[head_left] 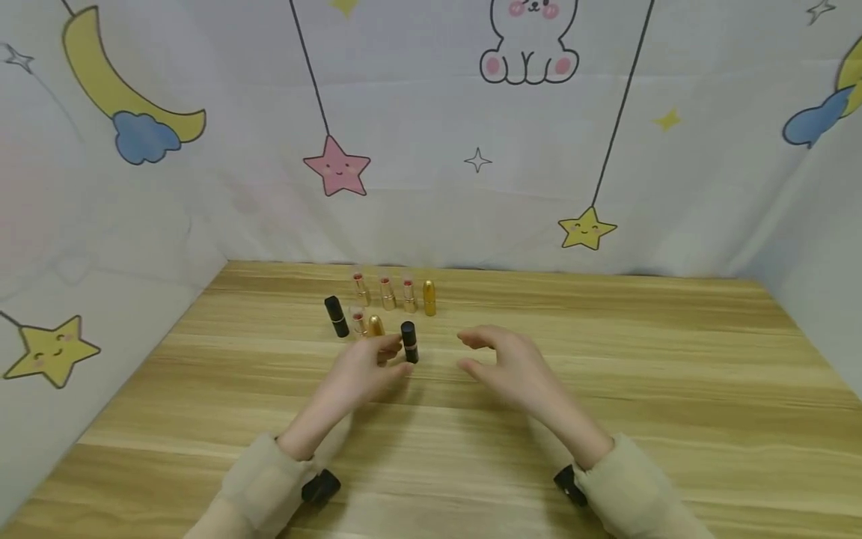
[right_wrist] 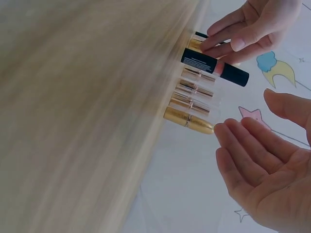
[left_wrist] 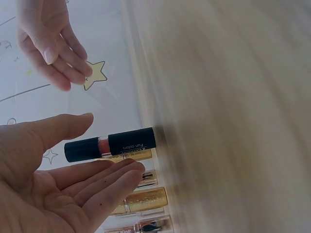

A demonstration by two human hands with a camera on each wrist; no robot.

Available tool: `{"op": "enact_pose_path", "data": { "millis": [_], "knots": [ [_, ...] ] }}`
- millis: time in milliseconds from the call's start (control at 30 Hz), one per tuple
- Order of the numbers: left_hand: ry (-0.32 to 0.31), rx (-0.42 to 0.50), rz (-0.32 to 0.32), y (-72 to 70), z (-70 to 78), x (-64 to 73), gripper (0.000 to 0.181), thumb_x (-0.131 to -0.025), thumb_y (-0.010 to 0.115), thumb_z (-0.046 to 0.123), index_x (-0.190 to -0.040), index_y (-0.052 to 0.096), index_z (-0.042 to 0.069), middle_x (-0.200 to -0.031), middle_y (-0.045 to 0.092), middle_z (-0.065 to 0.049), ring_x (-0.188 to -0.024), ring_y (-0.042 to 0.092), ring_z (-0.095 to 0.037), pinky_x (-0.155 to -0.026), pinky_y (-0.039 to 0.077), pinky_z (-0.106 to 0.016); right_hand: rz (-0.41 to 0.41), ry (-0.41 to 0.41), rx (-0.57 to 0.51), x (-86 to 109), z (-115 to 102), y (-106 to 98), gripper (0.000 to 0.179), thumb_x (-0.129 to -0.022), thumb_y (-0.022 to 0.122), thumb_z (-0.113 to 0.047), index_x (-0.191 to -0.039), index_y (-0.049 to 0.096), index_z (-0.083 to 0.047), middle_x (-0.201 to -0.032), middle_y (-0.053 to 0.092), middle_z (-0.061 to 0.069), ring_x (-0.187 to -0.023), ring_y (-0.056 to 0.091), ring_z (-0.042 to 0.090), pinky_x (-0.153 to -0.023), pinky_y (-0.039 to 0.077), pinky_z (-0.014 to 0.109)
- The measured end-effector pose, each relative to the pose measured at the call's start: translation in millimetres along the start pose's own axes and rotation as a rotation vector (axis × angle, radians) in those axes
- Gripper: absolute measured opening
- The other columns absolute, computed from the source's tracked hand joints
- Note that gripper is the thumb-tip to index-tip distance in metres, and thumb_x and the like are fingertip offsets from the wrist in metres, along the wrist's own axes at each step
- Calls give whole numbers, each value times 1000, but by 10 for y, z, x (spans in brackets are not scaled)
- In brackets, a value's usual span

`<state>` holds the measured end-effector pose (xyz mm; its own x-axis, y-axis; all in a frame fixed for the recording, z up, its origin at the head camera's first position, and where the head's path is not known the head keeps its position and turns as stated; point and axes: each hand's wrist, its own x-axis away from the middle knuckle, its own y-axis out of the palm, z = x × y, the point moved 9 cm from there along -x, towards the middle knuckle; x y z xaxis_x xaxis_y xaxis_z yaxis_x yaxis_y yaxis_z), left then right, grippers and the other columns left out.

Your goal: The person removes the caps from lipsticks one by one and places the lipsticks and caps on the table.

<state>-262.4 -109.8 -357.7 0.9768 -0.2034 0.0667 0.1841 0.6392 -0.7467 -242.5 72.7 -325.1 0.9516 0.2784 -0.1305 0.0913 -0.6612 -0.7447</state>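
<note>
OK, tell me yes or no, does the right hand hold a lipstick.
No, the right hand has nothing between its thumb and fingers.

The right grip [right_wrist: 267, 167] shows its palm, fingers extended, near a bullet-shaped gold lipstick tube [right_wrist: 188, 120] standing beside three clear-capped lipsticks [right_wrist: 193, 90] on the wooden desk [right_wrist: 87, 97]. Farther off, the left grip [right_wrist: 260, 28] has its fingers around an upright black lipstick tube [right_wrist: 200, 61]; whether they touch it is unclear.

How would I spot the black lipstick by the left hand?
On the table, find the front row of lipsticks. The black lipstick stands at its right end, by the left hand; the only other black one stands at the left end.
</note>
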Motion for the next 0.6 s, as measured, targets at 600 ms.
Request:
{"op": "enact_pose_path", "data": {
  "millis": [600],
  "knots": [
    [-10, 114, 50, 49, 18, -134, 27, -85, 71, 12, -111, 68, 4, -112, 71, -13, -103, 69, -28, -91, 53, -40, -58, -72, -167, -393, -200, 270, 40, -88, 69, -22, -127, 62, -15, -124, 67, 5, -116, 61, 25, -100, 46, 46]
  ]
}}
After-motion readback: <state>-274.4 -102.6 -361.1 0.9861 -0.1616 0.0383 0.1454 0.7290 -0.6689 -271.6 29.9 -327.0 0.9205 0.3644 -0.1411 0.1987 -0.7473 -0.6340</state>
